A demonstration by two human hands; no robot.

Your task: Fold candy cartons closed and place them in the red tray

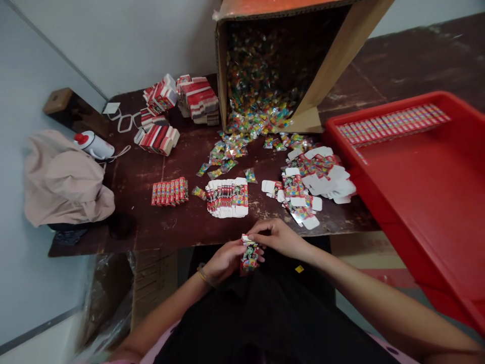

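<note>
My left hand (pixel 226 260) grips a small red printed candy box (pixel 249 256), held upright in front of my body at the table's edge. At the top of that box, the thumb and fingers of my right hand (pixel 276 237) pinch near its white flap. Whether anything is inside the box is hidden. Just beyond my hands lies a fanned stack of flat candy boxes (pixel 227 198). A row of closed candy boxes (pixel 170 192) stands to its left. To the right is a loose heap of unfolded boxes (pixel 299 192).
A large cardboard carton (pixel 308 108) lies on its side, spilling small candy packets (pixel 261 121) onto the table. A red tray (pixel 409 187) with rows of boxes fills the right. Bundled red-and-white cartons (pixel 157 139), a white bottle (pixel 97 146) and a beige cloth (pixel 66 179) are left.
</note>
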